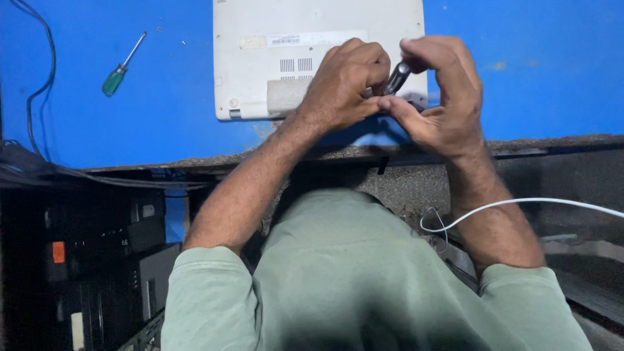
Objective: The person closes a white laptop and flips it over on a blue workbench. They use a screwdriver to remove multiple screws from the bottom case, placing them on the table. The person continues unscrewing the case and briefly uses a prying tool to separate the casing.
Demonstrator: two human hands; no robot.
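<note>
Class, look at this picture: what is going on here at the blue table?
A person in a green shirt has both hands at the near edge of a white laptop lying underside up. The left hand and right hand together grip a dark-handled tool. A green-handled screwdriver lies untouched on the blue table.

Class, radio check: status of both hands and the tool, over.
Left hand and right hand both in grip on dark-handled screwdriver, over upturned white laptop. Green screwdriver lies apart.

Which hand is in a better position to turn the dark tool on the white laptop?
Probably the right hand. Its thumb and fingers wrap the handle of the dark tool from above. The left hand rests lower on the laptop beside the tool's tip and seems to steady it.
</note>
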